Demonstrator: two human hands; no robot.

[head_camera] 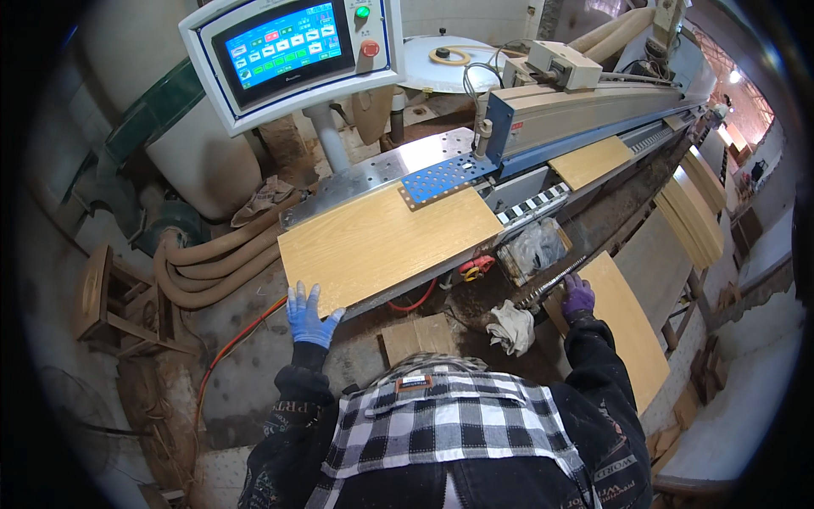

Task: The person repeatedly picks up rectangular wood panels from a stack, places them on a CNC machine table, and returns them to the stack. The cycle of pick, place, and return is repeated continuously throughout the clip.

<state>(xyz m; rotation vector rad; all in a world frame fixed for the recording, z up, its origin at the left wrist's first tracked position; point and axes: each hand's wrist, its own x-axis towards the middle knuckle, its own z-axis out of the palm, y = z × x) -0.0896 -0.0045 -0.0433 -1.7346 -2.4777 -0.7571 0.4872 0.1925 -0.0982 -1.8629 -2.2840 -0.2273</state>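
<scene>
A wood-grain panel [388,242] lies on the metal infeed table of an edge-banding machine, its far edge under a perforated blue plate [439,180]. My left hand [310,321], in a blue glove, rests at the panel's near left corner with its fingers spread. Wearing a purple glove, my right hand [579,298] is at the left edge of a second wood-grain panel [626,331] on my right. Its fingers point toward a slim roller rail [556,280]; whether they grip the panel edge is hidden. Another panel [591,162] sits farther along the machine's track.
A control panel with a lit screen [286,48] stands at the upper left. Dust hoses [222,280] lie on the left. A crumpled white cloth [512,327] and a box with clear plastic [534,248] are near my right hand. Stacked panels [690,223] stand far right.
</scene>
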